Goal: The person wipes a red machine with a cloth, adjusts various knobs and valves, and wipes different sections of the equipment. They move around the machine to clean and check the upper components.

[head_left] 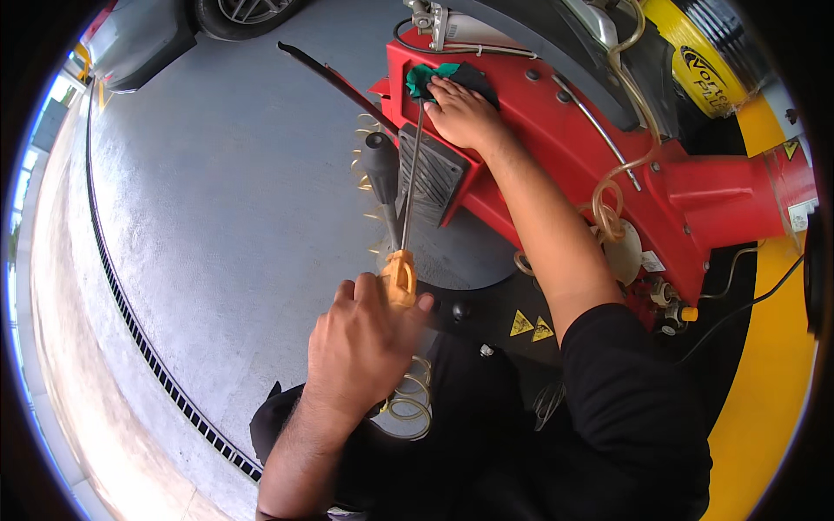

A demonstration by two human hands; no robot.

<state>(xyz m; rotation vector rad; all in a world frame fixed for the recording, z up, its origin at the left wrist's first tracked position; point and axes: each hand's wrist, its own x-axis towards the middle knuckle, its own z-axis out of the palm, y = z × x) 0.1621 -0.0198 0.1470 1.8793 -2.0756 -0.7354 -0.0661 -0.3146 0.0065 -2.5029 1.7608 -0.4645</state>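
Observation:
My left hand point(359, 346) is closed on a yellow air gun point(400, 280), slightly blurred, with a long thin metal tube pointing up toward the cloth. My right hand point(463, 113) holds a green and dark cloth point(427, 80) against the upper part of a red machine point(547, 139), fingers bent over it. Between my hands, a grey ribbed pad point(434, 174) sits on the machine's side. A black tapered tool point(380, 164) stands beside the tube, and a long black bar point(321, 74) sticks out leftward from the machine.
A car point(140, 52) stands at the upper left on a grey floor point(200, 217), with a drain grate point(143, 337) along the left. Translucent hoses point(608, 208) and a coiled hose point(408, 404) hang nearby. A yellow drum point(712, 82) is at the upper right, above yellow floor marking point(756, 382).

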